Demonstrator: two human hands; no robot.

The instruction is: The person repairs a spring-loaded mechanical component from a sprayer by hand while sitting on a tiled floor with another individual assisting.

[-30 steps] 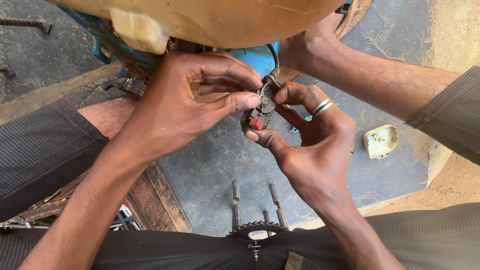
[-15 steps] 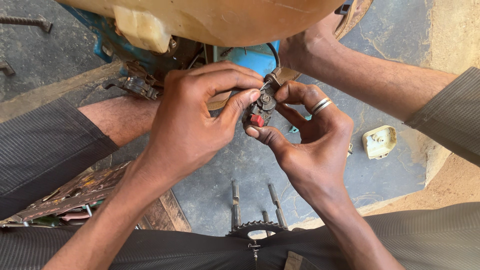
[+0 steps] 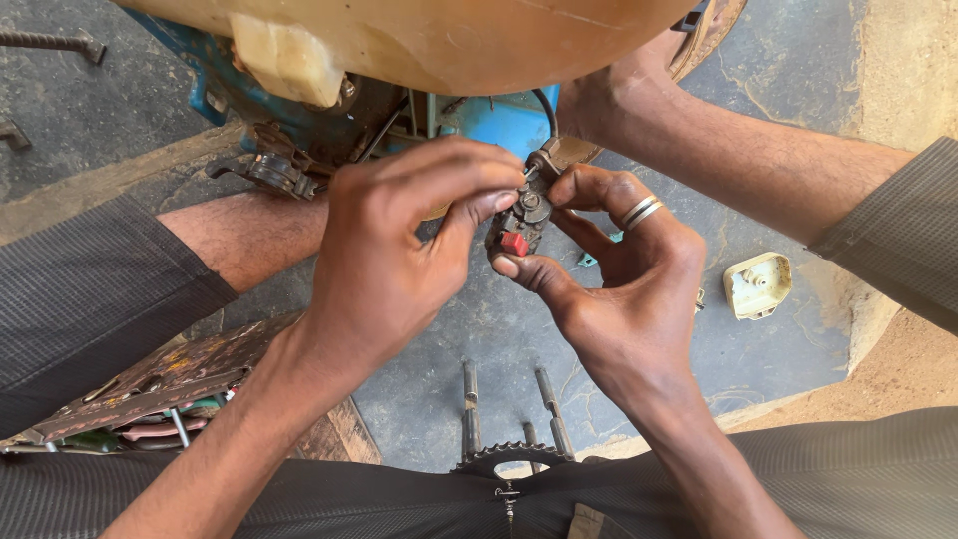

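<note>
Since the earlier frames the left hand [image 3: 399,250] has shifted slightly, its fingers now curled more tightly over the small metal part [image 3: 521,215], with the thumb tip pressed against the part's left side; the right hand [image 3: 619,279] has held its place. Small metal part: dark, greasy, with a round screw-like centre and a red tab at its near edge, sitting at mid-frame between the two hands. Left hand: fingertips together and pinched on the top of the part from the left. Right hand: closed on the part from the right and from below, index finger running under the red tab, thumb on the far side; a silver ring [image 3: 641,212] on one finger. A black cable [image 3: 547,108] runs from the part up toward the blue machine body [image 3: 499,120] at the far side. Above that, a large tan rounded tank [image 3: 449,40] fills the far edge of the view, with a pale plastic piece [image 3: 284,60] hanging at its left. A second person's forearm [image 3: 738,170] comes in from the right, the hand hidden behind the tank and the blue body; grip there cannot be told. Ground: dark grey concrete floor [image 3: 778,80]. A small cream plastic cover [image 3: 755,284] lies on it to the right, well apart from the hands. Near edge: a toothed sprocket [image 3: 509,457] with metal rods [image 3: 469,399] behind it. Near left: a worn painted board [image 3: 170,374].
</note>
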